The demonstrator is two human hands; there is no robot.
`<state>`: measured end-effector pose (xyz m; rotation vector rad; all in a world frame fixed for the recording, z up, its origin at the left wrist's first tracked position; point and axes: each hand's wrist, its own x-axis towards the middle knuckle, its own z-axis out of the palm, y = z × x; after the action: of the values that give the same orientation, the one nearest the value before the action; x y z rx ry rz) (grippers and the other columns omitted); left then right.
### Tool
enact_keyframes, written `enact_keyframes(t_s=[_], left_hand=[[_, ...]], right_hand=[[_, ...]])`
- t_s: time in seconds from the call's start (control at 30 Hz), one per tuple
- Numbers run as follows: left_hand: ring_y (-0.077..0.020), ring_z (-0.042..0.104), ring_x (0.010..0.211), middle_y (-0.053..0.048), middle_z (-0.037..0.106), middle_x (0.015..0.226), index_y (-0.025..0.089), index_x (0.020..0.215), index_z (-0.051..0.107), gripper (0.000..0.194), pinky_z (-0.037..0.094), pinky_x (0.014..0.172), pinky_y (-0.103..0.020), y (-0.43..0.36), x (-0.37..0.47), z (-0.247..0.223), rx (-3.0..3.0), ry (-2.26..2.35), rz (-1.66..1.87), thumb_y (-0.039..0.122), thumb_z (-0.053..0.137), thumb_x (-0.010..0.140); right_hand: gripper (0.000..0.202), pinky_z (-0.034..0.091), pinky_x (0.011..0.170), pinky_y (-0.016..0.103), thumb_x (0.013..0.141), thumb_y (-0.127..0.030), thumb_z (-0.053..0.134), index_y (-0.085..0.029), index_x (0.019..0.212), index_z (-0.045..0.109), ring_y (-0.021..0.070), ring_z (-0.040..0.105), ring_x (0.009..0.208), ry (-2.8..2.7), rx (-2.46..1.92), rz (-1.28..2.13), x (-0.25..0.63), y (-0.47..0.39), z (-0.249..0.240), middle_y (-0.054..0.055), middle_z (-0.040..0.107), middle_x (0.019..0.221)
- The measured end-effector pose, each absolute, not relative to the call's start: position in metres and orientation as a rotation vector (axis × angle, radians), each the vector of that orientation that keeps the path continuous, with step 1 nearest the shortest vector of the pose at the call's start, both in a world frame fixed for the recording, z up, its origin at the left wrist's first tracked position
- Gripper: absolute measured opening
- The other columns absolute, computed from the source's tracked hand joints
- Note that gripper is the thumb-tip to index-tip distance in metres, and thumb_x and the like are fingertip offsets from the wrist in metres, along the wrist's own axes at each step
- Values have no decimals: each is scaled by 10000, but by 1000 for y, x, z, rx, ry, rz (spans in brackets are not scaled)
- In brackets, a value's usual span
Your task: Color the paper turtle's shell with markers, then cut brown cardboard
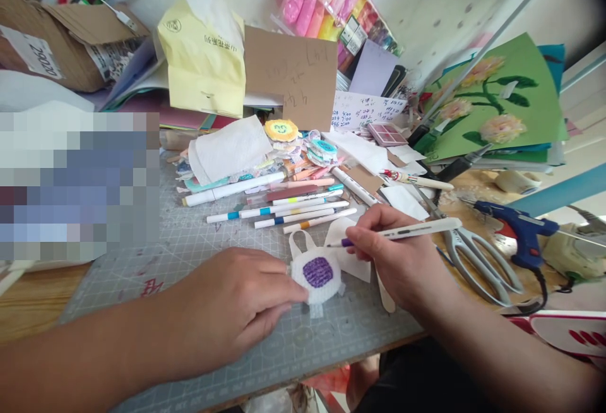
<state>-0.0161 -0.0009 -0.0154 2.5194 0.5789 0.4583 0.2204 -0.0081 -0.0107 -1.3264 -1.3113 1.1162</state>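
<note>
A small white textured piece with two ear-like loops (300, 280) lies flat on the grey cutting mat (189, 356), a purple coloured patch at its middle. My left hand (250, 299) presses its fingertips on the left edge of this piece, holding it down. In my right hand (392, 249) is a white marker (421, 228) with a purple tip end, gripped like a pen. The tip points left, just above the top right of the purple patch; whether it touches cannot be made out. White paper (355, 264) lies partly under the right hand.
Several markers (303, 216) lie in a row beyond the piece, with paper scraps and decorated round pieces (281, 130) behind. Grey scissors (478, 261) and a blue glue gun (516, 230) lie on the right. A yellow bag (201, 65) and a cardboard box (61, 47) stand at the back.
</note>
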Motion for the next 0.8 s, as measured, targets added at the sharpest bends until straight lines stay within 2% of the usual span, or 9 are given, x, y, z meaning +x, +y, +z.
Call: enact_keyframes(t_s=[0.13,0.23,0.33,0.4,0.5,0.57,0.67,0.77,0.8], left_hand=[[-120,620,655,-3,676,744,206,989,693,227,412,608,-211,7,-19,-16,2464,561,538,132,495,906],[-125,628,646,-10,687,733,198,953,687,225,423,602,-218,10,-20,-15,2476,635,629,121,482,901],[-139,640,655,-17,703,740,190,918,676,223,430,607,-233,11,-21,-13,2529,687,664,109,470,892],[-145,639,661,-19,705,742,186,897,667,215,434,616,-240,10,-21,-12,2557,711,679,116,464,892],[-149,643,692,-24,713,776,192,891,659,205,445,642,-242,10,-22,-11,2540,798,739,138,462,897],[-151,649,717,-34,716,803,186,912,664,202,455,658,-239,10,-23,-9,2517,856,761,144,466,900],[-151,653,741,-45,714,827,168,989,689,229,472,670,-236,12,-23,-8,2494,885,789,153,475,909],[-151,665,758,-39,724,836,183,1058,708,252,499,691,-245,14,-21,-9,2412,885,766,179,499,918],[-154,674,761,-39,733,850,191,1075,707,250,512,710,-258,14,-20,-9,2347,910,758,193,514,916]], right_hand=[[194,442,568,227,776,-348,770,-204,793,640,116,557,590,-1276,-1258,1154,237,-8,-9,-38,618,637],[233,495,648,269,819,-380,721,-208,960,654,154,624,716,-1403,-1317,1230,240,-15,-2,17,694,824],[245,505,762,317,876,-391,645,-208,1037,661,190,650,850,-1585,-1389,1191,241,-22,1,59,717,971],[267,503,790,328,888,-404,630,-219,1077,674,193,648,866,-1619,-1377,1185,245,-26,0,57,714,995],[319,516,737,323,916,-446,578,-249,1142,689,185,636,803,-1524,-1225,1235,256,-28,-5,47,707,960],[338,514,682,318,930,-452,542,-223,1097,727,188,622,745,-1447,-1176,1187,263,-28,-8,48,694,846],[270,488,608,300,889,-384,591,-176,919,760,179,587,640,-1335,-1220,1097,266,-26,-4,32,642,673],[62,448,537,258,780,-257,694,-199,761,689,132,535,531,-1170,-1126,1180,259,-24,4,-27,582,596],[72,434,523,240,746,-224,722,-205,727,655,115,528,511,-1121,-1063,1219,256,-23,7,-45,569,589]])
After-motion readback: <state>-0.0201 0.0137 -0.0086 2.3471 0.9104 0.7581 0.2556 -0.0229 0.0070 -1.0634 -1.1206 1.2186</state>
